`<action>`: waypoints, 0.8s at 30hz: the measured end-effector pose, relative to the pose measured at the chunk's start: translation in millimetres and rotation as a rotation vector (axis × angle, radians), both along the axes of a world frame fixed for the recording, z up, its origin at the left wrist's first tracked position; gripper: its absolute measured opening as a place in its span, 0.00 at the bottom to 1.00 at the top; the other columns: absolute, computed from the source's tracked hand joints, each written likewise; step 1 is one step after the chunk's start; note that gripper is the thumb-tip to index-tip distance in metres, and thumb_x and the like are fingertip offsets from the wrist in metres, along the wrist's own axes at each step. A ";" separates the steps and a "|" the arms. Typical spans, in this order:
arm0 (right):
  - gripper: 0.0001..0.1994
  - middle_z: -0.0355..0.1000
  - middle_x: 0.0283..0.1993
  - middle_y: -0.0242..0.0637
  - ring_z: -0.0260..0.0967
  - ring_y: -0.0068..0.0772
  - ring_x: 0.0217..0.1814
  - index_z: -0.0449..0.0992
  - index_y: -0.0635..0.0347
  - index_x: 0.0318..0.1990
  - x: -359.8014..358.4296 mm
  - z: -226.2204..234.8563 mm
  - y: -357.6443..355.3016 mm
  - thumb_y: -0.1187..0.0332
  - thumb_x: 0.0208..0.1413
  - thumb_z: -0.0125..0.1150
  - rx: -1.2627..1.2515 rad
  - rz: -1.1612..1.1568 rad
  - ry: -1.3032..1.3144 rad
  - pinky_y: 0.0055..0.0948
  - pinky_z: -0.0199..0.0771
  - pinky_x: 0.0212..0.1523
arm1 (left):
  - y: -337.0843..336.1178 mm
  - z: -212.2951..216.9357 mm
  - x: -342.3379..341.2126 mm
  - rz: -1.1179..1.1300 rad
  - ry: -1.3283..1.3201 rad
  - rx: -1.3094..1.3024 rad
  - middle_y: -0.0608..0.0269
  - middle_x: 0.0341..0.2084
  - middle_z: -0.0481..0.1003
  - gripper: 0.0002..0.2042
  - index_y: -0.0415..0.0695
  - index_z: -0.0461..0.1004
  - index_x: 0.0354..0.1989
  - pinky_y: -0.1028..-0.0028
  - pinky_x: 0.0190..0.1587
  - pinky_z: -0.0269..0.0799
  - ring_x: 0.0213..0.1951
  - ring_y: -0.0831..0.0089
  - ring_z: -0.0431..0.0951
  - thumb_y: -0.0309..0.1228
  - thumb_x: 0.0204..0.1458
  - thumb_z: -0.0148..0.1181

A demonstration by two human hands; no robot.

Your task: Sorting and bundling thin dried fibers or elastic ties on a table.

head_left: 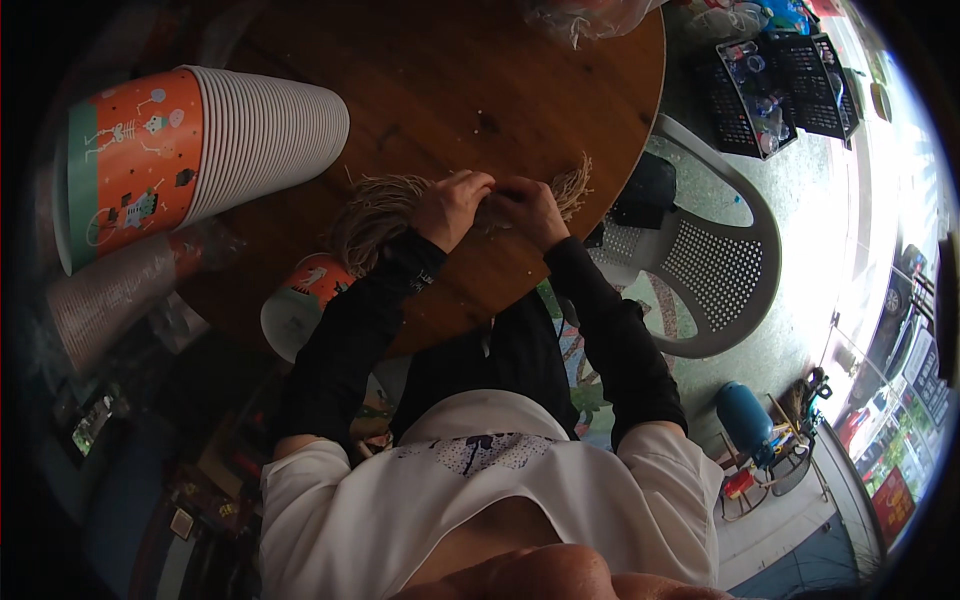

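Note:
A bundle of thin beige strands (pixel 372 212), like string or dried noodles, lies across the round wooden table near its close edge. Its loose ends fan out to the left, and a shorter tuft sticks out on the right. My left hand (pixel 452 210) is over the middle of the bundle with its fingers pinched together. Close beside it, fingertips almost meeting, my right hand (pixel 532 210) is curled near the right tuft. Both hands seem to grip strands, though the fingers hide exactly what lies between them.
A tall stack of orange and green paper cups (pixel 205 150) lies at the left, with a wrapped stack (pixel 115 305) behind it. One cup (pixel 292 315) sits by my left forearm. Right of the table (pixel 450 90) stand a grey plastic chair (pixel 715 270) and black crates (pixel 755 105).

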State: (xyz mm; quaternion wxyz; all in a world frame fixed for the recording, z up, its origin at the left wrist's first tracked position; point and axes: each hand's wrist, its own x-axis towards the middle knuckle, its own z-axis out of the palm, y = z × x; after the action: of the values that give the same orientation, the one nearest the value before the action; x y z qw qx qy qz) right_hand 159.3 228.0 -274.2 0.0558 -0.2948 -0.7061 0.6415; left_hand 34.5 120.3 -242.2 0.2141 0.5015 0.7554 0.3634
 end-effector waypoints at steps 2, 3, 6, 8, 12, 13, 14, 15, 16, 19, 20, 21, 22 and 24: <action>0.09 0.73 0.28 0.41 0.72 0.28 0.30 0.75 0.67 0.33 0.4 5.8 2.3 0.69 0.47 0.59 -0.051 -0.012 0.009 0.27 0.70 0.31 | -0.9 2.2 -1.8 0.068 -0.070 -0.059 0.57 0.28 0.74 0.05 0.42 0.72 0.35 0.70 0.31 0.71 0.30 0.59 0.76 0.25 0.49 0.55; 0.10 0.73 0.28 0.39 0.71 0.25 0.30 0.75 0.67 0.33 1.3 7.8 4.3 0.69 0.47 0.59 -0.102 -0.005 -0.023 0.25 0.71 0.31 | -1.6 2.2 -2.6 0.069 -0.069 -0.059 0.57 0.28 0.74 0.05 0.42 0.72 0.35 0.70 0.31 0.71 0.30 0.59 0.76 0.25 0.49 0.55; 0.10 0.72 0.29 0.33 0.69 0.20 0.31 0.74 0.66 0.34 3.1 6.6 6.7 0.68 0.48 0.59 -0.192 0.007 -0.044 0.21 0.69 0.33 | -1.6 3.4 -3.7 0.038 -0.019 -0.051 0.57 0.25 0.74 0.05 0.41 0.72 0.34 0.70 0.29 0.70 0.27 0.61 0.76 0.26 0.49 0.56; 0.09 0.71 0.29 0.30 0.67 0.18 0.33 0.73 0.64 0.35 2.7 8.2 7.6 0.68 0.50 0.59 -0.234 0.015 -0.031 0.19 0.68 0.34 | -2.1 4.1 -4.1 0.066 -0.120 -0.056 0.57 0.25 0.74 0.04 0.41 0.71 0.32 0.70 0.29 0.69 0.27 0.64 0.76 0.27 0.49 0.57; 0.11 0.72 0.30 0.32 0.69 0.19 0.32 0.73 0.65 0.36 1.1 8.7 9.7 0.67 0.48 0.61 -0.299 0.040 -0.019 0.21 0.70 0.33 | -3.4 1.1 -6.8 0.076 -0.145 -0.032 0.58 0.25 0.74 0.05 0.40 0.72 0.30 0.72 0.26 0.69 0.23 0.68 0.75 0.29 0.49 0.58; 0.11 0.73 0.30 0.34 0.69 0.19 0.32 0.73 0.66 0.35 2.2 6.2 10.1 0.67 0.47 0.62 -0.269 0.067 -0.005 0.22 0.71 0.31 | -2.4 2.5 -5.9 0.112 -0.212 -0.120 0.56 0.24 0.74 0.07 0.40 0.72 0.29 0.70 0.27 0.68 0.24 0.64 0.75 0.31 0.48 0.59; 0.11 0.73 0.30 0.34 0.69 0.19 0.32 0.73 0.66 0.35 1.4 8.2 9.9 0.67 0.47 0.62 -0.270 0.069 -0.005 0.22 0.71 0.31 | -2.5 4.6 -5.9 0.152 -0.277 -0.210 0.55 0.23 0.74 0.09 0.40 0.72 0.27 0.68 0.27 0.68 0.26 0.60 0.75 0.33 0.48 0.60; 0.12 0.73 0.30 0.34 0.70 0.20 0.31 0.73 0.66 0.35 0.9 10.3 10.1 0.67 0.46 0.62 -0.267 0.110 -0.029 0.22 0.71 0.30 | -2.8 4.5 -6.1 0.154 -0.277 -0.211 0.55 0.23 0.74 0.09 0.40 0.72 0.27 0.68 0.27 0.68 0.26 0.60 0.75 0.33 0.48 0.60; 0.12 0.73 0.29 0.34 0.70 0.20 0.31 0.73 0.66 0.35 0.3 12.3 10.3 0.67 0.46 0.63 -0.263 0.152 -0.054 0.22 0.71 0.29 | -2.8 4.2 -6.5 0.155 -0.294 -0.245 0.55 0.21 0.74 0.11 0.39 0.72 0.26 0.69 0.26 0.68 0.24 0.64 0.75 0.35 0.48 0.61; 0.13 0.73 0.29 0.35 0.70 0.21 0.30 0.73 0.67 0.36 -1.3 14.6 10.4 0.66 0.46 0.63 -0.301 0.143 -0.059 0.23 0.71 0.28 | 0.8 8.8 -6.8 0.176 -0.408 -0.336 0.59 0.18 0.73 0.14 0.38 0.72 0.26 0.74 0.22 0.67 0.18 0.72 0.73 0.39 0.48 0.61; 0.13 0.73 0.29 0.35 0.70 0.21 0.30 0.73 0.67 0.36 -1.4 13.5 10.3 0.66 0.46 0.63 -0.300 0.143 -0.061 0.23 0.71 0.28 | 1.3 10.2 -7.0 0.202 -0.507 -0.394 0.63 0.16 0.73 0.16 0.38 0.73 0.26 0.76 0.21 0.66 0.16 0.78 0.71 0.41 0.48 0.62; 0.13 0.73 0.28 0.35 0.70 0.21 0.29 0.73 0.67 0.36 -1.6 12.3 10.3 0.66 0.46 0.63 -0.250 0.154 -0.070 0.23 0.71 0.28 | 1.2 9.9 -6.4 0.202 -0.509 -0.393 0.63 0.16 0.73 0.16 0.38 0.73 0.26 0.76 0.21 0.66 0.16 0.78 0.71 0.41 0.48 0.62; 0.14 0.73 0.28 0.35 0.70 0.21 0.29 0.73 0.67 0.35 -1.3 11.2 10.2 0.65 0.46 0.63 -0.199 0.165 -0.079 0.23 0.71 0.28 | 1.0 9.5 -5.6 0.205 -0.520 -0.387 0.63 0.17 0.73 0.16 0.38 0.73 0.27 0.77 0.21 0.66 0.16 0.78 0.72 0.41 0.48 0.62; 0.14 0.73 0.27 0.35 0.70 0.21 0.29 0.73 0.67 0.35 -0.5 13.1 9.0 0.65 0.47 0.63 -0.234 0.155 -0.082 0.23 0.71 0.28 | 0.1 7.8 -4.7 0.209 -0.529 -0.384 0.62 0.17 0.73 0.16 0.38 0.74 0.27 0.78 0.21 0.66 0.16 0.78 0.72 0.42 0.48 0.62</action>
State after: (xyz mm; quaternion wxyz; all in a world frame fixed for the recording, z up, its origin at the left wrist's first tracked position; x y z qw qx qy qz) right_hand 158.8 237.1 -261.1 -0.0576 -0.2699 -0.6489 0.7091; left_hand 29.8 120.4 -234.4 0.4544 0.2603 0.7757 0.3522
